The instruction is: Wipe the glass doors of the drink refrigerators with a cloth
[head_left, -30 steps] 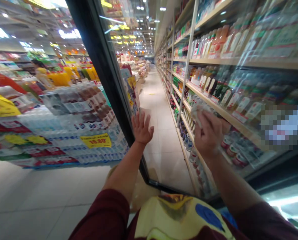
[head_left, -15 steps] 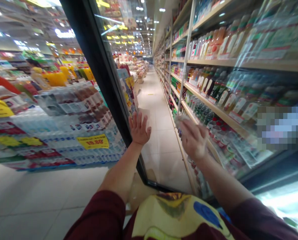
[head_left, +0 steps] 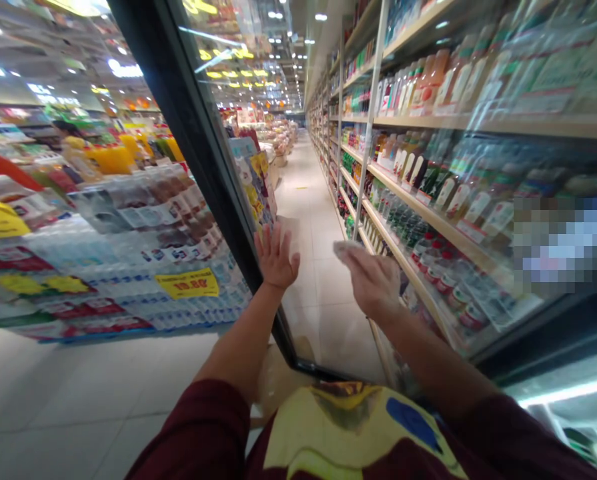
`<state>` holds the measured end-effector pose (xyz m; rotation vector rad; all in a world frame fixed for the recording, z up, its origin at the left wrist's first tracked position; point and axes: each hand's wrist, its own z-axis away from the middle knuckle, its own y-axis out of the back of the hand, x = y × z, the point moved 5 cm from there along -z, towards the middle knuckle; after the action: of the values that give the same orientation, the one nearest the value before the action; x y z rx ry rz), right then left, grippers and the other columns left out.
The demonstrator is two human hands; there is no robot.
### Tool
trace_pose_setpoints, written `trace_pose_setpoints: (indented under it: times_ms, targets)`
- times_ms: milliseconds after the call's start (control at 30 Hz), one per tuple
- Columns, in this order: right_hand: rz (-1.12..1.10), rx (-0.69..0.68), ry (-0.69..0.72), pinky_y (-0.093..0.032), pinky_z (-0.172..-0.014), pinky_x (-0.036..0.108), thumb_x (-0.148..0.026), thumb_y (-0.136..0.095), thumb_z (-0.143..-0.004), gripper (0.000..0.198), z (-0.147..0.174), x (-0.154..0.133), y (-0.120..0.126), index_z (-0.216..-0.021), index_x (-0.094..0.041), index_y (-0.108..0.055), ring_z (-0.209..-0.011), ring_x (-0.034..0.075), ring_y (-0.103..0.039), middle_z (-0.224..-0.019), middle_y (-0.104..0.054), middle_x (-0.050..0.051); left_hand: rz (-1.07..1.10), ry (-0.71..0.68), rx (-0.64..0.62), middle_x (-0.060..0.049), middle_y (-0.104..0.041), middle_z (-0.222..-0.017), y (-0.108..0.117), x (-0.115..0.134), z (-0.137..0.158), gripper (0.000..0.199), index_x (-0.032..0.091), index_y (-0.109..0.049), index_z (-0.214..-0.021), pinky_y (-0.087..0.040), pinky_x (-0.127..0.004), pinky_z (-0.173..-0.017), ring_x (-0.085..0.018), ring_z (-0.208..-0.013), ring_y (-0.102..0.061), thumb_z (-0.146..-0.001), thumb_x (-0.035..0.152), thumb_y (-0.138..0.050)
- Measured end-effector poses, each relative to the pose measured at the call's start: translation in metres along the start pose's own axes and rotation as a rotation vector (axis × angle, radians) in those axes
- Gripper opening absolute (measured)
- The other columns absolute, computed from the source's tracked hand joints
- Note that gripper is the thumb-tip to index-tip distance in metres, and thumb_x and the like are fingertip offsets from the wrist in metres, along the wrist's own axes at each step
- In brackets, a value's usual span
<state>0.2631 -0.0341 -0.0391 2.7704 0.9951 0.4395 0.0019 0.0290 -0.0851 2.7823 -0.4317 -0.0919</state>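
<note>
My left hand (head_left: 277, 257) lies flat with fingers spread against the glass door (head_left: 323, 333), beside its black frame (head_left: 215, 180). Farther right, my right hand (head_left: 373, 277) presses a pale, crumpled cloth (head_left: 345, 248) to the same pane. Only a small part of that cloth shows past the fingertips; the rest is hidden under the hand. Through or reflected in the glass, shelves of bottled drinks (head_left: 431, 257) line the right side.
Left of the door stand stacked packs of bottled drinks (head_left: 128, 247) with a yellow price sign (head_left: 188, 283). Pale floor tiles (head_left: 68, 400) run below them. A lit cooler interior (head_left: 573, 407) shows at the lower right. A person (head_left: 71, 137) is in the far left background.
My right hand has moved left and slightly down across the glass with the cloth, and is less blurred. My left hand stays spread in nearly the same place.
</note>
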Motion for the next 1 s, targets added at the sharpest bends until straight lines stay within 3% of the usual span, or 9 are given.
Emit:
trace_pose_setpoints:
  times_ms: [100, 267, 367, 533, 600, 767, 833, 900, 1000]
  targets:
    - [-0.022, -0.199, 0.111, -0.047, -0.090, 0.034, -0.013, -0.056, -0.098, 0.046, 0.014, -0.013, -0.007, -0.143, -0.024, -0.059, -0.099, 0.018, -0.060, -0.130, -0.072, 0.002, -0.004, -0.030, 0.036, -0.016, -0.037, -0.163, 0.002, 0.003, -0.002, 0.061, 0.016, -0.046, -0.152, 0.000, -0.053, -0.131, -0.025, -0.160, -0.006, -0.102, 0.050, -0.036]
    - [0.108, 0.208, -0.177, -0.048, -0.096, 0.040, -0.016, -0.059, -0.097, 0.045, -0.031, 0.042, 0.038, -0.141, -0.028, -0.061, -0.108, 0.022, -0.063, -0.130, -0.070, 0.005, 0.009, -0.090, 0.115, -0.015, -0.033, -0.165, 0.008, 0.010, -0.005, 0.060, 0.018, -0.040, -0.156, -0.002, -0.052, -0.132, -0.024, -0.160, -0.005, -0.103, 0.045, -0.038]
    - [0.112, 0.287, -0.202, -0.048, -0.094, 0.041, -0.015, -0.062, -0.095, 0.047, -0.028, 0.042, 0.039, -0.141, -0.026, -0.062, -0.111, 0.025, -0.063, -0.128, -0.070, 0.009, 0.003, -0.079, 0.112, -0.015, -0.035, -0.164, 0.009, 0.010, -0.005, 0.059, 0.018, -0.044, -0.154, -0.003, -0.053, -0.132, -0.025, -0.160, -0.006, -0.103, 0.047, -0.037]
    - [-0.084, -0.149, 0.116, -0.046, -0.092, 0.032, -0.010, -0.053, -0.099, 0.043, 0.022, -0.015, 0.000, -0.140, -0.022, -0.062, -0.100, 0.017, -0.063, -0.123, -0.075, 0.004, -0.035, -0.073, 0.101, -0.016, -0.039, -0.162, 0.010, 0.010, -0.003, 0.059, 0.016, -0.047, -0.151, -0.004, -0.053, -0.132, -0.024, -0.160, -0.006, -0.103, 0.049, -0.035]
    - [-0.098, -0.203, 0.117, -0.046, -0.093, 0.032, -0.011, -0.053, -0.100, 0.043, 0.021, -0.013, 0.002, -0.140, -0.024, -0.062, -0.103, 0.017, -0.062, -0.127, -0.074, 0.002, -0.044, -0.070, 0.089, -0.017, -0.039, -0.162, 0.011, 0.010, -0.003, 0.060, 0.016, -0.046, -0.152, -0.004, -0.053, -0.132, -0.024, -0.160, -0.006, -0.103, 0.049, -0.034]
    - [0.041, 0.228, -0.169, -0.047, -0.097, 0.037, -0.012, -0.063, -0.094, 0.051, -0.019, 0.040, 0.040, -0.143, -0.027, -0.060, -0.112, 0.022, -0.061, -0.129, -0.071, 0.007, -0.029, -0.074, 0.096, -0.017, -0.038, -0.162, 0.014, 0.011, -0.004, 0.059, 0.015, -0.046, -0.151, -0.003, -0.052, -0.132, -0.024, -0.160, -0.006, -0.104, 0.049, -0.034]
    - [0.070, 0.285, -0.187, -0.047, -0.097, 0.038, -0.013, -0.063, -0.095, 0.051, -0.016, 0.040, 0.040, -0.144, -0.026, -0.059, -0.112, 0.023, -0.062, -0.128, -0.070, 0.008, -0.003, -0.066, 0.092, -0.017, -0.038, -0.162, 0.014, 0.011, -0.003, 0.059, 0.015, -0.047, -0.150, -0.002, -0.052, -0.132, -0.024, -0.160, -0.007, -0.104, 0.049, -0.036]
    - [0.048, 0.173, -0.113, -0.046, -0.096, 0.035, -0.013, -0.060, -0.096, 0.049, -0.001, 0.022, 0.028, -0.144, -0.025, -0.059, -0.107, 0.020, -0.063, -0.125, -0.072, 0.007, 0.010, -0.059, 0.084, -0.017, -0.039, -0.162, 0.014, 0.010, -0.002, 0.059, 0.014, -0.048, -0.150, -0.001, -0.053, -0.132, -0.024, -0.160, -0.007, -0.103, 0.049, -0.036]
    - [-0.043, -0.122, 0.078, -0.046, -0.093, 0.031, -0.012, -0.054, -0.100, 0.043, 0.022, -0.010, 0.006, -0.139, -0.024, -0.063, -0.099, 0.017, -0.062, -0.123, -0.075, 0.003, 0.002, -0.046, 0.071, -0.018, -0.041, -0.161, 0.012, 0.008, -0.001, 0.060, 0.014, -0.049, -0.149, -0.001, -0.053, -0.132, -0.024, -0.160, -0.007, -0.103, 0.050, -0.036]
